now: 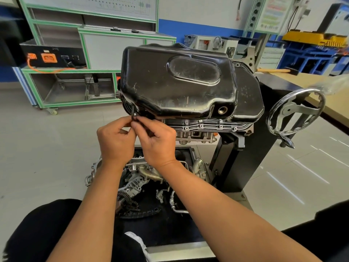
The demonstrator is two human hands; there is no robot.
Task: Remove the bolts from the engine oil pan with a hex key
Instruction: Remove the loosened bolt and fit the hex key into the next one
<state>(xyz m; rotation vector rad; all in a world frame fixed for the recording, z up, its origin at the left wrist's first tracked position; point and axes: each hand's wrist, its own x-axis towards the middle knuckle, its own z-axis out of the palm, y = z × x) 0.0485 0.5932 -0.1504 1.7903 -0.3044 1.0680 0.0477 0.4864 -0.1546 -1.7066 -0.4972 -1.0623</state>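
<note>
Oil pan (175, 82): black, scuffed, sitting up top of the flipped engine on the stand, dead centre, just above and beyond both hands. Drain hole (222, 110) at the near right corner, nothing in it. Hex key (133, 112) at the pan's near left corner, short leg pointing up toward the flange, right at the fingertips. Pinched by the left hand (115, 140) from the left, thumb and forefinger curled on it. Same deal with the right hand (156, 142): fingers curled in, pinching the key from the other side, meeting the left's fingers. Can't really tell whether the tip is seated in a bolt, too dark and small there. Row of bolts (201, 126) along the near flange, just right of the right hand, all sitting in their holes. Chrome handwheel (296, 112) off to the right of the stand. Below the wrists, a tray (184, 155) of loose engine parts, timing chain (130, 204) included. Green-framed trainer cabinet (56, 72) behind on the left, wooden-topped bench (311, 82) on the right.
</note>
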